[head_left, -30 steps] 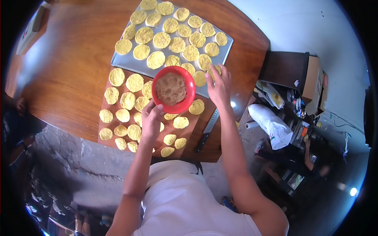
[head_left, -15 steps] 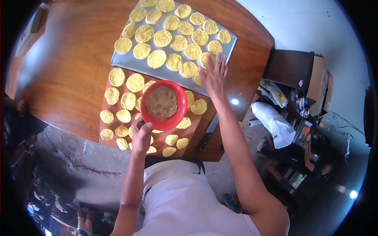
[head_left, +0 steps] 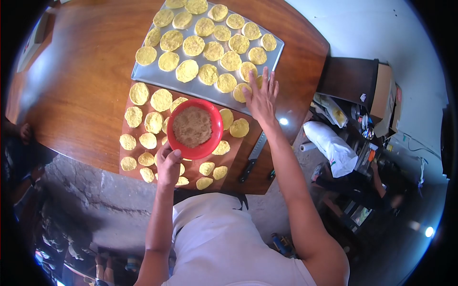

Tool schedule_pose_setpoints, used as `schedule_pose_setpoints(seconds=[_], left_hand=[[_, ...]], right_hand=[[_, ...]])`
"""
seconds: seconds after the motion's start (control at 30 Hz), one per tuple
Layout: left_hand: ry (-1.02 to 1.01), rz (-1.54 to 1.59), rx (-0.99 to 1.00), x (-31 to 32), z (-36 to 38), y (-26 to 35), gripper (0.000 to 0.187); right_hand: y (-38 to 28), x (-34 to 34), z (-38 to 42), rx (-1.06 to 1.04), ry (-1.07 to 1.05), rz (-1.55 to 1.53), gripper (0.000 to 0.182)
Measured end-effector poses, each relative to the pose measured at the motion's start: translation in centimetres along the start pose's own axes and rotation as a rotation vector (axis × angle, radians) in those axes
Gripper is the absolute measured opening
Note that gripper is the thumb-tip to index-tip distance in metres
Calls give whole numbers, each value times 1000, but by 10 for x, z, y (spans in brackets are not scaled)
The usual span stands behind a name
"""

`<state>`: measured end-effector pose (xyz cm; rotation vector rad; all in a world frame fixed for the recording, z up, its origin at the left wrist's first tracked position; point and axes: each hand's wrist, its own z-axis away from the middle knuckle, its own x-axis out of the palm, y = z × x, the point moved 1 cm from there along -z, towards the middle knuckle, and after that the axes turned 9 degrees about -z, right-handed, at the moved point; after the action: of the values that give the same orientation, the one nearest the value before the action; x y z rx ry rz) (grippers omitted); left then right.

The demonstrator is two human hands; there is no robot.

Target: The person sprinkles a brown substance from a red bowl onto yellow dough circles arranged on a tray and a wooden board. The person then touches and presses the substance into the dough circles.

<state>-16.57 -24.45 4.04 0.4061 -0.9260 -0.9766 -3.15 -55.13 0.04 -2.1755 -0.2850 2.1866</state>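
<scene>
A red bowl holding brown, grainy powder is gripped at its near rim by my left hand, thumb inside the edge. It sits over a brown board covered with several yellow-topped bread rounds. My right hand is open, palm down, with fingers spread over the right corner of a metal tray. Rows of larger yellow-topped bread rounds lie on that tray. One bread round is right beside my right thumb; another is partly hidden under the fingers.
A knife lies to the right of the board on the wooden table. Beyond the table's right edge stand a dark cabinet, a cardboard box and a white bag. Another person is at the right; a hand shows far left.
My right hand has moved slightly toward me along the tray's right edge, its fingers still spread. The bowl stays in my left hand, a touch lower. The view has shifted slightly.
</scene>
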Motion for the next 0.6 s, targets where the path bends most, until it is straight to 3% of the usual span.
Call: schedule_pose_setpoints(seconds=[0.6], left_hand=[[8, 14, 42, 1, -1, 5, 46]], right_hand=[[-1, 7, -28, -8, 65, 14, 57]])
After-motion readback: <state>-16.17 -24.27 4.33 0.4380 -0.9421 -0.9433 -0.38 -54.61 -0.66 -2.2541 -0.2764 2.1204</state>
